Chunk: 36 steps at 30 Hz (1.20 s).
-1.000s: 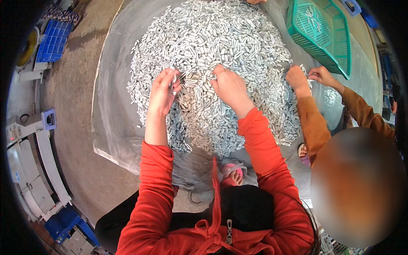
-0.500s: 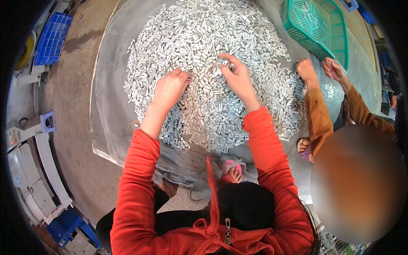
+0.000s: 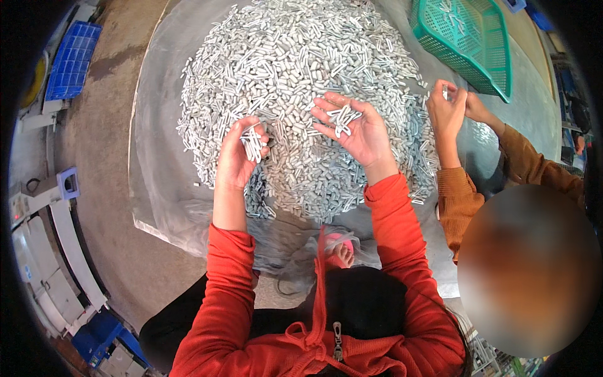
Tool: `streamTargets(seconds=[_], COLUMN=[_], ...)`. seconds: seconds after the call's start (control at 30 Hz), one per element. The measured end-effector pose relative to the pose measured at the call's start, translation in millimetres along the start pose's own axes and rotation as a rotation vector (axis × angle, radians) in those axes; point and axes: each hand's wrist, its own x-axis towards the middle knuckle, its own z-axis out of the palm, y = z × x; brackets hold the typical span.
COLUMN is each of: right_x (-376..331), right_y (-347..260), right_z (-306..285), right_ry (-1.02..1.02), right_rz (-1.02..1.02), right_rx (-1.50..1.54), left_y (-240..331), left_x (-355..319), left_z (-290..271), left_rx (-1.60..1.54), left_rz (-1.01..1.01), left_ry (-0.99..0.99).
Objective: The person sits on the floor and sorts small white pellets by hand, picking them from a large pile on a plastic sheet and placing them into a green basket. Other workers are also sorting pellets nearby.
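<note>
Since the earlier frame I see both hands lifted off the heap and turned palm-up, each now carrying pieces, where before they lay flat, digging in the pile.

The clear plastic sheet (image 3: 157,157) covers most of the frame's middle. On it sits the big mound of small grey-white metal pieces (image 3: 295,69), filling the upper centre, directly ahead of both hands. A green perforated basket (image 3: 468,47) lies at the upper right, well apart from my hands and nearer the other person's hands (image 3: 449,110), which are raised together at the right edge of the heap.

My right hand (image 3: 355,129), just right of centre, is open and cupped, fingers spread, with a loose cluster of pieces (image 3: 342,118) lying crossed every which way in the palm. My left hand (image 3: 237,154), left of centre, is curled about a small bundle (image 3: 253,141) pinched between thumb and fingers; these pieces lie side by side, long axes running roughly up-down in the frame.

The two hands are near each other, the loose cluster lying up and to the right of the bundle.
</note>
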Motion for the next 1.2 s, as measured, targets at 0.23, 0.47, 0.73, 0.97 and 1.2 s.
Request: streamTargets(seconds=[0.23,0.47,0.73,0.97,1.2], right_x=[0.6,0.2,0.5,-3.5,-4.9], right_y=[10.6,11.0,9.8,28.7,15.0], right_z=[-8.0,8.3,7.9,-1.2,5.7], right_ry=[0.104,0.039,0.092,0.021,0.17], right_rz=[-0.066,-0.219,-0.27,-0.483,-0.095], right_rx=[-0.434,-0.646,-0.417,-1.797,-0.5], left_y=[-30.7,-18.0,0.2,1.6,4.8], left_x=[12.5,14.3,-1.3,-3.7,-0.9], left_z=[34.0,22.1,12.9,-3.3,11.6], left_rx=[1.666,1.304,-0.048,-0.481,-0.448], left_rz=[0.44,0.276,-0.018,0.061,-0.001], left_ry=[0.301,0.206,-0.07,-0.29,-0.256])
